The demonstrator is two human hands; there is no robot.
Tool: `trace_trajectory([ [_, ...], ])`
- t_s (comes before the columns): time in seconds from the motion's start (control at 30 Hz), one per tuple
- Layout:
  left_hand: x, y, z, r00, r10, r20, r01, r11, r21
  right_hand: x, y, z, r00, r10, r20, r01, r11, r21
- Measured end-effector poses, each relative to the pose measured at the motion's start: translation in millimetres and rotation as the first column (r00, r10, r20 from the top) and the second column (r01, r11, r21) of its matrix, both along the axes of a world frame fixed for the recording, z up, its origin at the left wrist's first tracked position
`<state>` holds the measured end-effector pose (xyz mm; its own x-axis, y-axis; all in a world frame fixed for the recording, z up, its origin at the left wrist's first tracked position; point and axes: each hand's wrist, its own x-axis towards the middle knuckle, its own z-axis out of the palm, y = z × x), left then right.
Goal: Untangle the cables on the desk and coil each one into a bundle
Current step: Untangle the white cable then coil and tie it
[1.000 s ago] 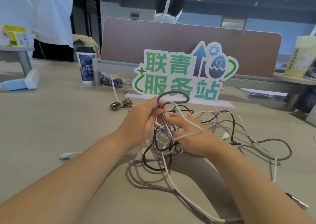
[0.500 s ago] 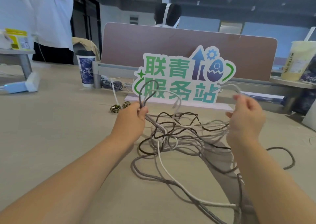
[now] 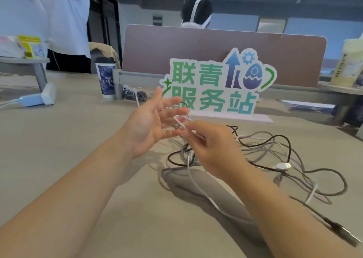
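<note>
A tangle of cables lies on the beige desk (image 3: 78,139): a black cable (image 3: 261,141), a grey braided cable (image 3: 334,192) and a thin white cable (image 3: 196,185). A white USB plug (image 3: 282,166) rests in the tangle at the right. My right hand (image 3: 212,149) pinches the white cable and holds a small loop of it up above the pile. My left hand (image 3: 153,126) is held up beside that loop, palm facing right, fingers spread and straight; the loop lies against its fingertips.
A green and blue sign (image 3: 214,86) stands just behind the cables. A paper cup (image 3: 107,78) and a coiled cable bundle (image 3: 135,95) sit at the back left. A white charger (image 3: 37,98) lies far left. A person in white stands beyond the desk.
My left hand let go of the cable bunch it gripped and opened its fingers. My right hand came back from the right to the middle, bringing the white cable to the left hand.
</note>
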<state>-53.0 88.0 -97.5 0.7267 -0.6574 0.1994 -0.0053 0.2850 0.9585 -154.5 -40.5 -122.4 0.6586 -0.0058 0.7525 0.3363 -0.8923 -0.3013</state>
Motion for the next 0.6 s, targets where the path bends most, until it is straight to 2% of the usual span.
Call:
trace_trajectory([
  [0.07,0.9,6.8,-3.9,0.958,0.012,0.286,-0.054,0.989,0.141,2.3,1.3,-4.4,0.999,0.018,-0.043,-0.019,1.000,-0.014],
  [0.1,1.9,13.3,-5.9,0.897,0.013,0.441,-0.105,0.977,0.186,2.3,1.4,-4.1,0.999,0.017,-0.050,-0.018,1.000,-0.013],
  [0.2,-1.4,29.0,-2.2,0.679,-0.085,0.729,-0.215,0.926,0.309,-1.0,-3.2,1.8,0.996,0.006,-0.090,-0.005,1.000,0.007],
  [0.27,-2.1,37.1,1.2,0.503,-0.055,0.862,-0.360,0.894,0.267,-2.5,-3.5,2.5,0.987,0.022,-0.158,-0.022,1.000,0.003],
  [0.37,-6.8,46.4,13.9,0.253,0.097,0.963,-0.484,0.874,0.040,-1.2,-6.5,1.3,0.969,0.003,-0.247,0.010,0.999,0.052],
  [0.4,-9.8,49.7,20.7,0.200,0.129,0.971,-0.495,0.869,-0.014,-0.7,-8.8,0.9,0.962,-0.021,-0.272,0.036,0.998,0.052],
  [0.53,-13.6,68.8,49.3,0.060,0.269,0.961,-0.531,0.824,-0.198,-0.1,-21.4,0.3,0.937,-0.128,-0.326,0.135,0.991,0.001],
  [0.6,-9.3,79.0,56.0,-0.018,0.279,0.960,-0.549,0.800,-0.243,-0.4,-24.2,0.1,0.935,-0.164,-0.313,0.167,0.986,-0.017],
])
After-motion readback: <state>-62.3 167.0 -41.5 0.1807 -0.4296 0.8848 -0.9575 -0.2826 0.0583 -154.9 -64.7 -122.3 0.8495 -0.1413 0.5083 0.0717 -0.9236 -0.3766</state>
